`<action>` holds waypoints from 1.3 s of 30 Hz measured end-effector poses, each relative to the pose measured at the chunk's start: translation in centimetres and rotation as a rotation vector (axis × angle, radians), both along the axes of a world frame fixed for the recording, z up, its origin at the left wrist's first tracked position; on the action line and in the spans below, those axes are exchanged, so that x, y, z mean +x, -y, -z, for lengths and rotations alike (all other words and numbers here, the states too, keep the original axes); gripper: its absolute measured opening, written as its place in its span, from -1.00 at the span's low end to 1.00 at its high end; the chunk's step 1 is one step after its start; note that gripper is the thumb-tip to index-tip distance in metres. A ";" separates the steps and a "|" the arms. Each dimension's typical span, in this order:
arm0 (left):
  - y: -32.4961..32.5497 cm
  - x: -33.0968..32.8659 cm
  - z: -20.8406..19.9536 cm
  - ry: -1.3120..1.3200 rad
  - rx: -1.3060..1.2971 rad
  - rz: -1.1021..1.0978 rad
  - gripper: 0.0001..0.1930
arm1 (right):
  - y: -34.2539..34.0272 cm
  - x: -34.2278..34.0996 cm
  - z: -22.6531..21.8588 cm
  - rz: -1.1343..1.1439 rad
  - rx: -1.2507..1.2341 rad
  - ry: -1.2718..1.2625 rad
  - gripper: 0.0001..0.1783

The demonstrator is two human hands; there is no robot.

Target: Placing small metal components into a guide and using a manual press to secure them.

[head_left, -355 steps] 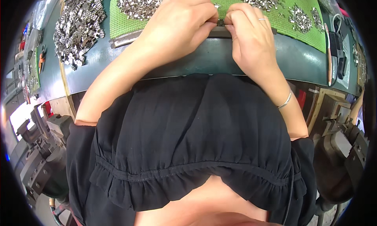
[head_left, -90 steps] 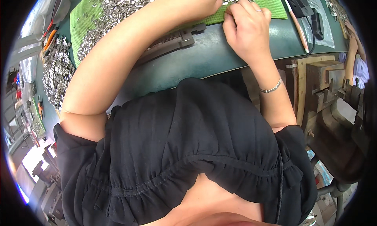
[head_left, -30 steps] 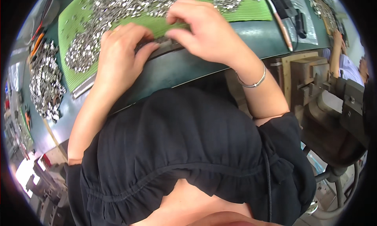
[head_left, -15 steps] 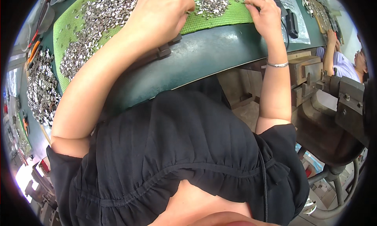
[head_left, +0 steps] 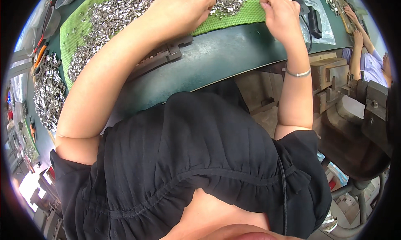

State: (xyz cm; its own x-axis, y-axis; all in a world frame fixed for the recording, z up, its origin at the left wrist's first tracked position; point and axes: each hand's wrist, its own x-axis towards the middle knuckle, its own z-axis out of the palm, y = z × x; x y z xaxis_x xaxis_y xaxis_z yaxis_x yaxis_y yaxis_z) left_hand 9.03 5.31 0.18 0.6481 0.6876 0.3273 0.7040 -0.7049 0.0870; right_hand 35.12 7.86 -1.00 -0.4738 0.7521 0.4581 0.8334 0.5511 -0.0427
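**Both hands at the pile of metal clips**

The left hand (head_left: pixel 181 8) rests curled on the green mat (head_left: pixel 246 16), its grasp unclear. The right hand (head_left: pixel 280 12), fingers bent, touches the small metal clips (head_left: pixel 227 2) heaped there; whether it grips any is unclear.

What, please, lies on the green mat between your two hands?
In the head view, a small heap of metal pieces lies on the green mat between left hand and right hand.

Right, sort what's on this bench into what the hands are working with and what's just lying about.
In hand:
- left hand and right hand, both on the green mat
- small shiny metal pieces heaped between them
- dark slotted metal bar near the left forearm

Lying about:
- second heap of metal parts, off the mat
- orange-handled pliers
- black tools
- a co-worker's arm
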 end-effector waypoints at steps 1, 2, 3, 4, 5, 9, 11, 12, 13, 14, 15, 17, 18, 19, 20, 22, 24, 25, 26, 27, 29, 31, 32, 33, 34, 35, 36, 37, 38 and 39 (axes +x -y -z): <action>-0.1 0.0 0.1 0.001 0.012 0.014 -0.89 | 0.3 0.3 0.5 -0.006 -0.029 0.033 -0.97; -0.2 0.2 0.0 -0.052 0.027 0.024 -0.89 | 0.6 0.7 1.0 -0.004 -0.058 0.068 -0.95; -0.3 0.4 -0.3 -0.105 0.043 0.034 -0.88 | 1.1 0.5 1.9 -0.010 -0.101 -0.005 -0.95; -0.3 0.5 -0.5 -0.158 0.059 0.042 -0.88 | 1.5 0.4 2.4 0.007 -0.062 -0.051 -0.96; -0.1 0.6 -0.7 -0.145 0.096 0.041 -0.88 | 1.8 0.3 2.7 0.023 -0.021 -0.097 -0.96; 2.3 0.3 -1.9 -0.182 0.108 -0.002 -0.88 | 2.0 -0.1 2.9 0.039 -0.039 -0.244 -0.98; 2.9 0.1 -1.8 -0.151 0.030 -0.019 -0.88 | 2.8 -0.9 2.4 0.059 -0.017 -0.281 -0.96; 3.1 -0.1 -1.4 -0.089 -0.018 -0.017 -0.88 | 2.8 -1.0 2.4 0.037 -0.007 -0.294 -0.96; 3.3 -0.2 -1.2 -0.027 -0.066 -0.015 -0.88 | 2.7 -0.9 2.3 0.016 0.003 -0.308 -0.96; 3.3 -0.5 -1.3 -0.020 -0.077 -0.026 -0.88 | 2.8 -0.9 2.5 -0.001 0.007 -0.329 -0.96; 3.1 -0.7 -1.5 -0.012 -0.088 -0.037 -0.89 | 2.9 -0.8 2.6 -0.005 0.020 -0.322 -0.97; 2.1 -1.2 -1.8 0.020 -0.006 -0.097 -0.92 | 2.7 -1.0 2.3 -0.013 0.034 -0.347 -0.97; 1.6 -1.5 -1.9 0.086 0.038 -0.109 -0.93 | 2.6 -0.9 2.6 -0.007 0.058 -0.333 -0.97; 1.5 -1.9 -2.0 0.151 0.083 -0.122 -0.93 | 2.7 -1.1 2.9 -0.018 0.053 -0.343 -0.97; 1.4 -1.7 -2.0 0.159 0.054 -0.082 -0.94 | 2.7 -1.0 2.7 -0.017 0.048 -0.341 -0.98; 1.1 -1.2 -1.9 0.158 -0.023 0.088 -0.95 | 2.7 -0.7 2.3 -0.014 0.044 -0.339 -0.98; 1.1 -1.2 -1.3 0.110 -0.051 0.191 -0.97 | 2.8 -1.0 2.5 -0.027 0.031 -0.352 -0.98; 0.8 -1.1 -1.1 0.097 -0.072 0.218 -0.98 | 2.9 -1.0 2.5 -0.013 0.018 -0.366 -0.98; 0.7 -1.2 -1.1 0.083 -0.090 0.236 -0.99 | 2.9 -1.1 2.4 -0.008 0.006 -0.381 -0.97; 0.6 -1.4 -1.1 0.068 -0.109 0.254 -0.99 | 3.0 -1.1 2.4 -0.004 -0.007 -0.396 -0.97; 0.9 -1.8 -1.0 0.071 -0.061 0.262 -0.93 | 2.5 -0.5 2.8 -0.026 -0.053 -0.357 -0.96; 1.0 -2.0 -0.5 0.059 0.014 0.255 -0.90 | 1.1 0.7 4.0 -0.071 -0.038 -0.350 -0.95; 1.2 -2.0 -0.7 0.041 0.004 0.262 -0.90 | 0.8 1.3 4.2 -0.070 -0.091 -0.371 -0.92; 1.4 -1.9 -0.6 0.020 0.025 0.238 -0.92 | 0.5 1.6 4.4 -0.072 -0.113 -0.369 -0.92; 1.6 -1.7 -0.4 -0.001 0.046 0.213 -0.92 | 0.2 1.9 4.5 -0.076 -0.144 -0.356 -0.92; 1.8 -1.7 -0.3 -0.019 0.070 0.192 -0.92 | 0.1 2.0 4.3 -0.076 -0.172 -0.339 -0.92; 1.9 -1.9 -0.3 -0.043 0.131 0.168 -0.92 | 0.1 2.0 4.0 -0.014 -0.204 -0.276 -0.91; 2.3 -2.5 -0.3 -0.001 0.115 0.099 -0.92 | 0.3 1.6 4.1 -0.005 -0.183 -0.289 -0.91; 2.9 -2.9 -0.9 0.044 0.099 0.035 -0.92 | 0.8 0.9 3.9 0.009 -0.161 -0.301 -0.91; 3.7 -3.3 -1.5 0.089 0.080 -0.027 -0.91 | 1.4 0.1 3.7 0.026 -0.143 -0.311 -0.91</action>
